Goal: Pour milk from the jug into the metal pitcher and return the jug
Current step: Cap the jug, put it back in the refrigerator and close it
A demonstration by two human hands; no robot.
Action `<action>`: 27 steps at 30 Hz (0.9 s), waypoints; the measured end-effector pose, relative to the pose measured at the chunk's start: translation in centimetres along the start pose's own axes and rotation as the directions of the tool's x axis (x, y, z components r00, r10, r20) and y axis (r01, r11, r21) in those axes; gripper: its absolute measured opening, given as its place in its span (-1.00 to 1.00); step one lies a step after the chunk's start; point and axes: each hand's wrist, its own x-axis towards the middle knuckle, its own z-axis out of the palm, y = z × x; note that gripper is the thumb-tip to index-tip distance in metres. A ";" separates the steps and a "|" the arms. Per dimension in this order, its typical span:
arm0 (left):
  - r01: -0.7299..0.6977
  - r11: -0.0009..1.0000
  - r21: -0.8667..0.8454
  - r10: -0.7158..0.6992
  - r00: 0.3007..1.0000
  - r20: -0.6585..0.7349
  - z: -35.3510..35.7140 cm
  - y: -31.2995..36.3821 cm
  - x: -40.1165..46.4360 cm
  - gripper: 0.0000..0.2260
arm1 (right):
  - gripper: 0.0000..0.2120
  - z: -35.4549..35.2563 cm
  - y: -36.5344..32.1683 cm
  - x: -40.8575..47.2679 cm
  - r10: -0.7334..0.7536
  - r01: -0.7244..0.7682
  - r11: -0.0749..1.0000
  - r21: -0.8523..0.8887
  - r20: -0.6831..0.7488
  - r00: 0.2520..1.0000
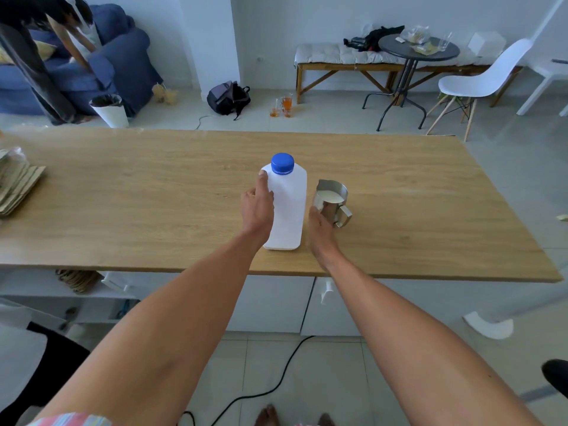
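Pour complete; jug return pending.
Left hand [257, 207] grips capped jug [287, 207] upright on surface [153, 192]; right hand [319, 229] clasps filled pitcher [333, 201]. Next: release both.

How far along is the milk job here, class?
Done: the metal pitcher already holds milk, and the jug stands upright on the table with its blue cap on. In hand: the left hand rests on the jug; the right hand touches the pitcher. Left: letting go, perhaps moving the jug away.
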 end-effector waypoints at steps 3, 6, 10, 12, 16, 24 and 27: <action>-0.018 1.000 -0.009 0.018 1.000 0.022 -0.1 0.2 0.0 -0.49 | -0.44 1.4 2.1 1.6 0.141 -0.154 0.983 0.101 0.125 0.982; -0.041 0.999 -0.018 0.042 0.998 0.046 -0.2 0.7 -0.4 -0.52 | -0.53 2.6 3.1 3.0 0.177 -0.212 0.951 0.223 0.166 0.970; -0.043 0.998 -0.043 0.045 0.998 0.040 -0.5 1.2 -0.8 -0.53 | -0.36 3.6 3.7 4.6 0.207 -0.259 0.896 0.360 0.177 0.962; -0.055 0.998 -0.039 0.057 0.998 0.033 -0.8 1.5 -1.0 -0.53 | -0.35 3.7 4.5 5.7 0.190 -0.252 0.898 0.362 0.197 0.962; -0.070 0.996 -0.048 0.070 0.997 0.013 -0.9 1.7 -1.2 -0.52 | -0.43 3.4 3.1 4.5 0.213 -0.267 0.912 0.312 0.197 0.957; -0.088 0.995 -0.051 0.081 0.989 -0.123 -0.7 1.7 -1.8 -0.43 | -0.58 2.6 1.5 4.1 0.167 -0.227 0.953 0.202 0.279 0.946; -0.078 0.996 -0.037 0.068 0.973 -0.221 -0.7 1.7 -2.6 -0.46 | -0.57 2.2 1.5 4.3 0.137 -0.193 0.973 0.128 0.357 0.924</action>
